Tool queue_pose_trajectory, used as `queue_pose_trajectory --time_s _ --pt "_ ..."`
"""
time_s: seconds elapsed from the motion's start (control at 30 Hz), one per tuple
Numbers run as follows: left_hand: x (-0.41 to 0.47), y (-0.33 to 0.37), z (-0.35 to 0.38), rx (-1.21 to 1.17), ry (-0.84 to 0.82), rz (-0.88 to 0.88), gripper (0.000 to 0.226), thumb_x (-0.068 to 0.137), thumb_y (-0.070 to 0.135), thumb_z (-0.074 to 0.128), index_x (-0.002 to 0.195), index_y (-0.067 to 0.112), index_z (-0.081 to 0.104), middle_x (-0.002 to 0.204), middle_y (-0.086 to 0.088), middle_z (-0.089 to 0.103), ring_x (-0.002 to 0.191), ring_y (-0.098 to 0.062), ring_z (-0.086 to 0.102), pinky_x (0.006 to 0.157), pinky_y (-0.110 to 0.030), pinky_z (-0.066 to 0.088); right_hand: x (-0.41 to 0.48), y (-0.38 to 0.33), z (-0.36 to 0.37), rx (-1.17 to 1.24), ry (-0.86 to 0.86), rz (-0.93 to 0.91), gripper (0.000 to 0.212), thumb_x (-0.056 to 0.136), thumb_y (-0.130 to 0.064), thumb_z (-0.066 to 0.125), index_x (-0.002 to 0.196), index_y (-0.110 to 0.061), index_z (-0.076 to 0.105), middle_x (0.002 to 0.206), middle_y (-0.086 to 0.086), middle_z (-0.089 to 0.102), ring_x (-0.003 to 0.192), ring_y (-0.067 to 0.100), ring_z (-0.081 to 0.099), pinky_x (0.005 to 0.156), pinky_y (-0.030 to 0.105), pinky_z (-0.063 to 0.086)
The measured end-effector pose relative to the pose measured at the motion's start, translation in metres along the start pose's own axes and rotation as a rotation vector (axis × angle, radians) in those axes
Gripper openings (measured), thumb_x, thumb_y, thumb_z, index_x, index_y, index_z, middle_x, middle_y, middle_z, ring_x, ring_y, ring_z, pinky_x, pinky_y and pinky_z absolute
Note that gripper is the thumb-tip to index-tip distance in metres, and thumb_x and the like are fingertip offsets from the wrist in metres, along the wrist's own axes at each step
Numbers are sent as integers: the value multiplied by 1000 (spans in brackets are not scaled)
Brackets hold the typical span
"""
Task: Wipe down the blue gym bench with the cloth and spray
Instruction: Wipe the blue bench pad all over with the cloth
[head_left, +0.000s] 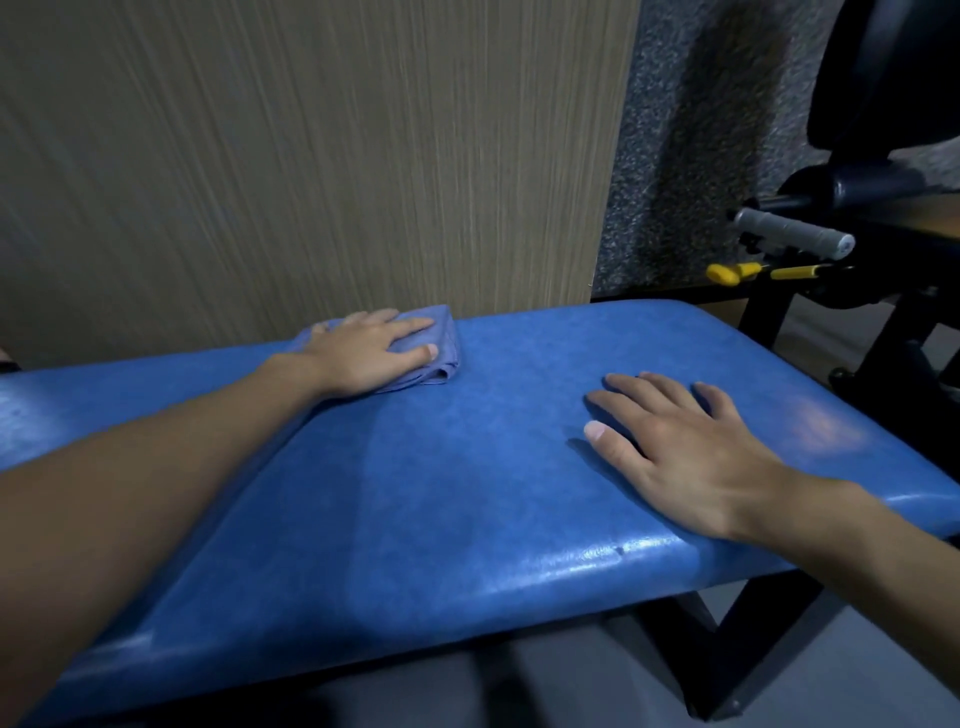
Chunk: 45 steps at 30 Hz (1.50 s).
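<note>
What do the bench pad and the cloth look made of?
Bench pad: likely vinyl or faux leather, semi-glossy; highlights glint along its rounded front edge, faint mottled grain. Cloth: soft woven or microfibre fabric, matte; folded layers show at its edge under the left hand.

Blue bench (467, 467); paler blue cloth (441, 338)

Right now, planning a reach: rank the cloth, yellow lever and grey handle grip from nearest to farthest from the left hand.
1. Cloth, pressed under the left hand at the far edge of the bench.
2. Yellow lever, beyond the far right corner.
3. Grey handle grip, farther right and higher.
</note>
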<state>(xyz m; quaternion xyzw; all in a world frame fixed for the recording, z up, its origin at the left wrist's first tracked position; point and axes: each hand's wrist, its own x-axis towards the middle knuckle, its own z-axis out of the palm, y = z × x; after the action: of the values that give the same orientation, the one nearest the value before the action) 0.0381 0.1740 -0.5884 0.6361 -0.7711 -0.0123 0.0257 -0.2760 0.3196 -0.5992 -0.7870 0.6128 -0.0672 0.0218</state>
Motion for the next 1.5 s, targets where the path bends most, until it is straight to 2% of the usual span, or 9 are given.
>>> queue_pose_trajectory --time_s 0.13,0.23,0.4,0.6,0.77,0.9,1.07,1.3,1.5 --pt "-27 28 4 16 -32 52 80 70 85 6 145 62 18 164 11 15 151 -19 11 115 -62 10 1 1 3 -4 18 -9 82 75 -72 -12 140 -41 28 154 -16 20 144 10 9 117 50 7" --pt "-77 65 4 47 -64 253 81 67 85 1 145 64 8 165 15 3 152 -16 1 118 -57 5 1 0 2 5 19 -2 80 78 -70 -11 141 -41 28 154 -16 21 143 9 10 117 50 7" --pt "-140 106 7 98 -55 565 71 78 80 11 145 63 -5 165 15 -7 151 -14 -10 119 -56 -2 1 1 -1 38 20 17 90 73 -72 -14 147 -38 23 154 -18 25 144 8 14 118 50 6" --pt "-98 75 7 44 -62 485 72 74 87 13 142 67 2 164 18 0 152 -14 -2 120 -50 3 5 -13 -9 17 31 28 95 73 -79 -14 148 -36 26 157 -15 23 147 10 11 118 52 2" --pt "-25 -1 2 -17 13 130 81 67 91 13 143 63 22 163 12 19 150 -13 16 119 -52 15 2 -20 -1 12 -40 -5 76 82 -68 -2 147 -39 24 160 -14 13 148 11 2 118 50 1" --pt "-6 -22 3 -5 7 -48 83 69 89 11 145 59 24 162 11 22 149 -19 21 115 -59 16 3 -20 -1 0 -30 -11 73 84 -67 0 146 -37 26 158 -14 15 147 11 4 118 50 3" --pt "-54 23 3 -10 -48 58 85 65 87 5 146 62 16 165 13 10 152 -18 7 116 -61 7 3 -19 0 8 -22 -18 72 84 -67 -1 143 -38 28 156 -14 18 145 11 6 117 52 4" --pt "-160 103 7 115 -86 522 70 78 81 11 143 64 -8 164 16 -11 151 -14 -13 119 -54 -3 2 -16 -1 93 -27 -1 78 84 -65 -1 153 -30 7 159 -11 19 148 13 9 118 52 4" --pt "-113 77 4 84 -80 472 72 76 84 13 143 65 -1 165 17 -3 152 -14 -4 120 -52 3 7 -25 -7 92 24 -18 83 82 -68 -3 153 -28 11 159 -10 21 147 12 11 118 52 4"
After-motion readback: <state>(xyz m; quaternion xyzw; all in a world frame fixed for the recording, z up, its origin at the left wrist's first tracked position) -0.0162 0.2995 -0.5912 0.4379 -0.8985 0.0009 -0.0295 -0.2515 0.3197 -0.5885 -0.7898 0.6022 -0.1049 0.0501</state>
